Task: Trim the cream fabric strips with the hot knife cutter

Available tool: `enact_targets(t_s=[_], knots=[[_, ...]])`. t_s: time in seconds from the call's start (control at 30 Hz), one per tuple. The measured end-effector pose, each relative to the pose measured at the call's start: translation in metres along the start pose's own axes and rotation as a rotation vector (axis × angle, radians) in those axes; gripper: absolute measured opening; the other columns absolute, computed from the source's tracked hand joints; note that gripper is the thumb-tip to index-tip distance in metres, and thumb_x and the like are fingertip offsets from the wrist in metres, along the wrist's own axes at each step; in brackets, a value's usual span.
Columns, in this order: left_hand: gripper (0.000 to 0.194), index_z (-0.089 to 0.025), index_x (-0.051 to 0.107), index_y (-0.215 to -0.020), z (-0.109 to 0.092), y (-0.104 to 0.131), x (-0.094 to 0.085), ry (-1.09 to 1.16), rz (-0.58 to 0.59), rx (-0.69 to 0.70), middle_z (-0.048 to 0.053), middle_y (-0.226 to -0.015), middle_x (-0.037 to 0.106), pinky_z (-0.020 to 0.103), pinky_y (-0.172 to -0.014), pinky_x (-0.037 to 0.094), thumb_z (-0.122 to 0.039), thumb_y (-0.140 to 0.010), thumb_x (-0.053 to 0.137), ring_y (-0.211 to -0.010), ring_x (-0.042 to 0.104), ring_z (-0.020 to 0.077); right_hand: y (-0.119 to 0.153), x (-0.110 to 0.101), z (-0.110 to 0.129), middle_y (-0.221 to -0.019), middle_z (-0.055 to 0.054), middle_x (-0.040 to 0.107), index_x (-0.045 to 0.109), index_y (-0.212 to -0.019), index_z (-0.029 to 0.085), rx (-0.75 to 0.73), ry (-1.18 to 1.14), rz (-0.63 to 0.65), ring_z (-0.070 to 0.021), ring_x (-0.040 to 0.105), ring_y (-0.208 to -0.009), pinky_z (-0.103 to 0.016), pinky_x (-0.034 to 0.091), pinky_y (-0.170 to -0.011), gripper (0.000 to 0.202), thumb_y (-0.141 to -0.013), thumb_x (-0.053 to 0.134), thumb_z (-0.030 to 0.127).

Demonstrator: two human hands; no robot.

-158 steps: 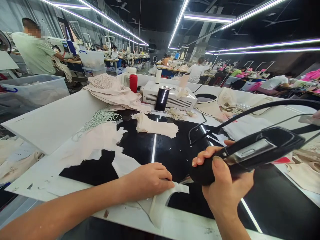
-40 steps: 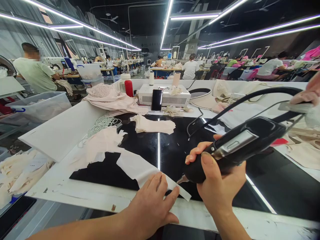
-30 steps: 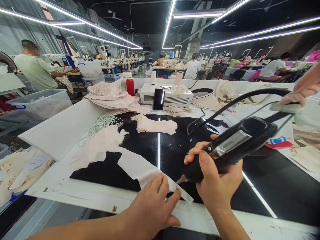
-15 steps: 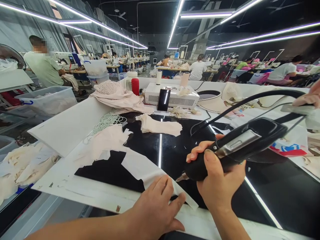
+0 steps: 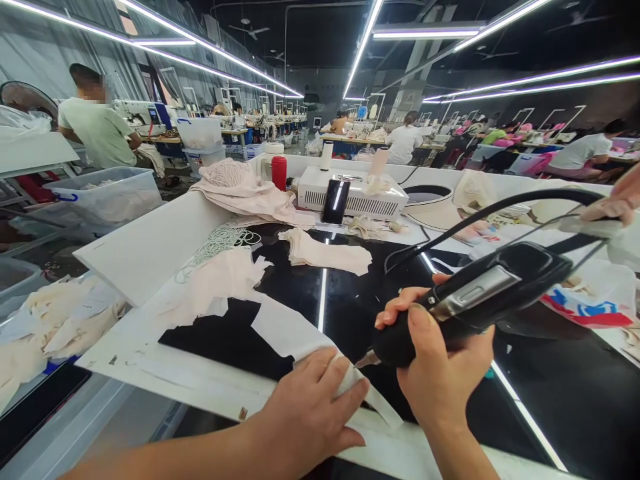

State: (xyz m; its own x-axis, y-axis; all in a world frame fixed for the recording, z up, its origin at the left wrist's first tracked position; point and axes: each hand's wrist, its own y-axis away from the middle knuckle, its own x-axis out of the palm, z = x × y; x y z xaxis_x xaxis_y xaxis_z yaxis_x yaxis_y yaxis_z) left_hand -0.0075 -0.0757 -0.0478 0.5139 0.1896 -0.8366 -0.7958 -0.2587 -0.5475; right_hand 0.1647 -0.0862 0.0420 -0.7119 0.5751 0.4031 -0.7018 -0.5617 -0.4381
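My left hand (image 5: 320, 400) presses on a strip of white cloth (image 5: 285, 327), its fingers bent over the material and a fold gathered at the fingertips. The strip runs across a glossy black tabletop (image 5: 210, 337), its narrow end reaching past my fingers. My right hand (image 5: 440, 367) is closed around a black corded handheld tool (image 5: 500, 287) with a grey switch panel. The tool's pointed metal tip (image 5: 369, 359) is at the strip's edge, close to my left fingertips; whether it touches the cloth I cannot tell. Crumpled cream cloth (image 5: 220, 280) lies at the strip's far end.
Stacked cream pieces (image 5: 327, 252) lie behind the strip, and pale green cord (image 5: 225, 240) is coiled nearby. Farther back stand a phone (image 5: 335, 201) and a white vented box (image 5: 373, 200). A thick cable (image 5: 480, 213) arches right, near another hand (image 5: 620, 207) at the edge.
The whole view has shifted slightly. My left fingers have drawn closer together over the cloth, which bunches up more beside the tip. The tool stays in my right hand.
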Motion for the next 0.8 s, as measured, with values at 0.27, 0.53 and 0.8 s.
enact_targets(t_s=[0.27,0.53,0.8], knots=[[0.093,-0.019,0.066,-0.14,0.001,0.004,-0.005,-0.002,-0.004,-0.049,0.013,-0.138,0.075,0.05,-0.115,0.063,-0.069,-0.071,0.104,-0.129,0.074,0.0364,0.001,-0.001,0.001,-0.081,0.006,0.073,0.066,-0.121,0.027,-0.005,-0.005,0.017,-0.0169,0.067,-0.061,-0.033,0.061,-0.059,0.047,-0.085,0.095,0.031],[0.089,-0.021,0.066,-0.138,0.0,0.005,0.001,-0.005,-0.005,-0.066,0.014,-0.14,0.074,0.05,-0.114,0.062,-0.072,-0.074,0.101,-0.131,0.073,0.0358,-0.004,0.011,0.0,-0.079,0.006,0.071,0.064,-0.12,0.027,0.0,-0.062,-0.009,-0.0161,0.065,-0.058,-0.032,0.061,-0.057,0.052,-0.08,0.096,0.034],[0.09,-0.019,0.065,-0.139,0.001,0.004,0.001,-0.023,-0.003,-0.038,0.016,-0.139,0.074,0.051,-0.111,0.064,-0.074,-0.076,0.098,-0.129,0.074,0.0366,-0.004,0.011,-0.008,-0.079,0.007,0.072,0.064,-0.12,0.027,0.001,-0.029,0.006,-0.0153,0.066,-0.056,-0.032,0.061,-0.057,0.048,-0.084,0.094,0.034]])
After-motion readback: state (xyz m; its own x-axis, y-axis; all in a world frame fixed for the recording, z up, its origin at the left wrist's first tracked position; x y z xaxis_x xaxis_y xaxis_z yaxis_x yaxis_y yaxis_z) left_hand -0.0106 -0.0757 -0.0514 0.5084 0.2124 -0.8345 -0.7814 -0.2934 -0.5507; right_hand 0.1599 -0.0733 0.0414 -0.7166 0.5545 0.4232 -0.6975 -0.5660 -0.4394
